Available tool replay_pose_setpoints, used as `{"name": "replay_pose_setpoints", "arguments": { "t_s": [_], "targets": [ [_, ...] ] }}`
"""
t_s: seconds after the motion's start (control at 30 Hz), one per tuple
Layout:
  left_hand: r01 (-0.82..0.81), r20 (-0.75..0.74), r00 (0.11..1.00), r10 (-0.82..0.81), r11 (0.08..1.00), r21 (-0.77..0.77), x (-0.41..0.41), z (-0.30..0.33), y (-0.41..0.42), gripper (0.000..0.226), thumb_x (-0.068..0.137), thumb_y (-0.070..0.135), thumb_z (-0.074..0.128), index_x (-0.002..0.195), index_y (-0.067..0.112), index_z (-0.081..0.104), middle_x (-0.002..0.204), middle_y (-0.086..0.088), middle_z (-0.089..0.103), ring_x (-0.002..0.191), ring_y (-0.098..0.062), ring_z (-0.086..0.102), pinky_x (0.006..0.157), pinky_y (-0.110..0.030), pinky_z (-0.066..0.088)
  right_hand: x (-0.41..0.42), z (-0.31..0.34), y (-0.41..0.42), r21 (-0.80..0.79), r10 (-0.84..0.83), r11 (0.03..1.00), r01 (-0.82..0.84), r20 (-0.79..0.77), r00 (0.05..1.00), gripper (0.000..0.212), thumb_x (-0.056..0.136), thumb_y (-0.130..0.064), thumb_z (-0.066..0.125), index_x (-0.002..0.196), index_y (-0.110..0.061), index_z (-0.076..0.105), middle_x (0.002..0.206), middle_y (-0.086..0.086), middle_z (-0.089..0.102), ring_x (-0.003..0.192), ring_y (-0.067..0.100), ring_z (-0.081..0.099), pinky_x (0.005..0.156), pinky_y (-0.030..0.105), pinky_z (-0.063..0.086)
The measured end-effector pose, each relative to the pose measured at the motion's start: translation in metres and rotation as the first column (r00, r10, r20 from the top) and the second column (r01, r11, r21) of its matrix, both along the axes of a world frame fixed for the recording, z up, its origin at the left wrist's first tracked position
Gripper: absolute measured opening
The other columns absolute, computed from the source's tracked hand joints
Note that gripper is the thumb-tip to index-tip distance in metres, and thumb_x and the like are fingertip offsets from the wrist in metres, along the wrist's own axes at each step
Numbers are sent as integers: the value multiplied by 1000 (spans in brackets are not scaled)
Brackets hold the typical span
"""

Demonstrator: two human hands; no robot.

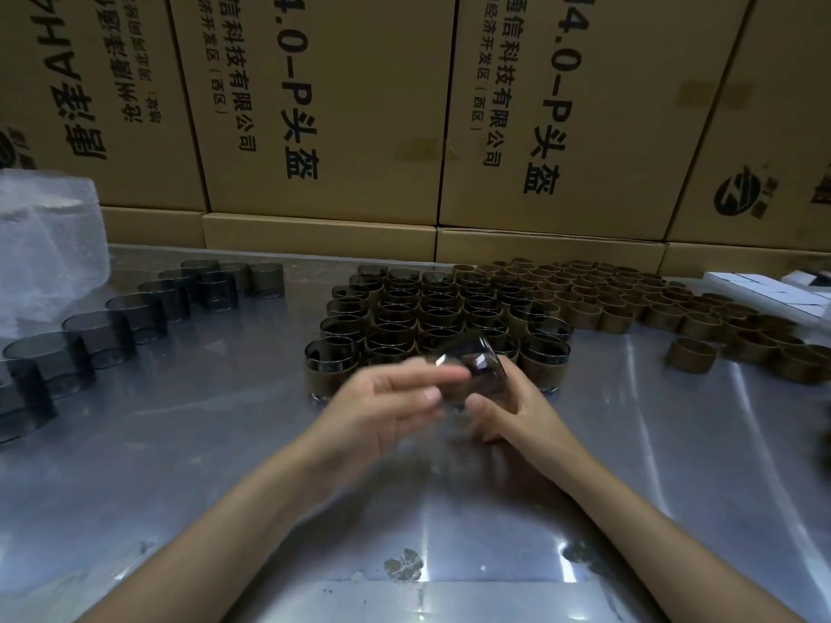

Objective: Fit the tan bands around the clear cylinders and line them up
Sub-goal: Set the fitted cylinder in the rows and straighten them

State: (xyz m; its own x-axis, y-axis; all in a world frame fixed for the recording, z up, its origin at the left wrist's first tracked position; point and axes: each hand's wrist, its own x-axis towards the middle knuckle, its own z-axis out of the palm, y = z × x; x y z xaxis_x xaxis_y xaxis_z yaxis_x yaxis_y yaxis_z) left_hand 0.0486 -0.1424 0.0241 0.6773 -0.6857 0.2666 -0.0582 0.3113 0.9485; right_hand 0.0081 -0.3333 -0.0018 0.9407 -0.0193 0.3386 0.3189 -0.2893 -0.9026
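My right hand (517,409) grips a clear cylinder (472,368), tilted above the table. My left hand (386,404) is beside it with its fingers stretched toward the cylinder's rim; motion blur hides whether they pinch it. Behind the hands stands a block of banded cylinders (427,312) in rows; the nearest one (331,368) wears a tan band. Loose tan bands (629,299) are packed at the right, one band (690,360) apart. Bare clear cylinders (99,330) curve along the left.
Stacked cardboard boxes (359,105) wall off the table's back edge. A crumpled clear plastic bag (45,249) sits at the far left. White flat boxes (764,292) lie at the far right. The shiny metal table (225,465) shows scuffs near me.
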Motion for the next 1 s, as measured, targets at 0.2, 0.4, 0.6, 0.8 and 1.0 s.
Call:
{"name": "replay_pose_setpoints", "arguments": {
  "t_s": [0.2,0.4,0.6,0.8,1.0],
  "targets": [
    [40,-62,997,-33,994,106,6,-12,3,20,82,14,64,96,17,78,102,-7,73,97,-16,69,78,-21,55,-6,1,-2,-124,-28,991,45,134,991,42,68,-41,80,101,-29,57,95,-16,66,89,0,64,72,12,46],
    [-313,402,900,168,891,328,-1,-15,2,25,92,23,62,69,23,74,64,-2,71,51,-15,65,50,-19,47,-10,8,-14,-384,-138,913,139,30,990,57,54,-64,73,98,-35,51,92,-17,61,84,2,60,73,26,50],
    [-554,699,644,312,820,145,0,-24,-4,8,87,30,60,84,29,68,45,-2,54,41,-16,45,49,-27,37,-11,9,-23,-684,-133,727,60,-54,990,57,55,-72,67,94,-37,44,92,-16,56,87,2,54,76,35,51],
    [-593,817,508,271,799,104,-8,-29,-20,33,87,45,47,110,28,64,48,9,45,45,-3,45,48,-16,32,-11,13,-29,-588,-79,808,-19,-141,987,63,59,-84,53,110,-49,47,105,-27,53,104,-12,40,82,17,38],
    [-616,865,436,249,783,85,-7,-26,-27,35,88,44,43,99,27,71,45,8,45,44,0,45,47,-10,27,-25,35,-119,-333,-746,476,814,338,574,21,90,-32,58,106,-21,68,102,-2,68,108,24,55,88,40,46]
  ]
}}
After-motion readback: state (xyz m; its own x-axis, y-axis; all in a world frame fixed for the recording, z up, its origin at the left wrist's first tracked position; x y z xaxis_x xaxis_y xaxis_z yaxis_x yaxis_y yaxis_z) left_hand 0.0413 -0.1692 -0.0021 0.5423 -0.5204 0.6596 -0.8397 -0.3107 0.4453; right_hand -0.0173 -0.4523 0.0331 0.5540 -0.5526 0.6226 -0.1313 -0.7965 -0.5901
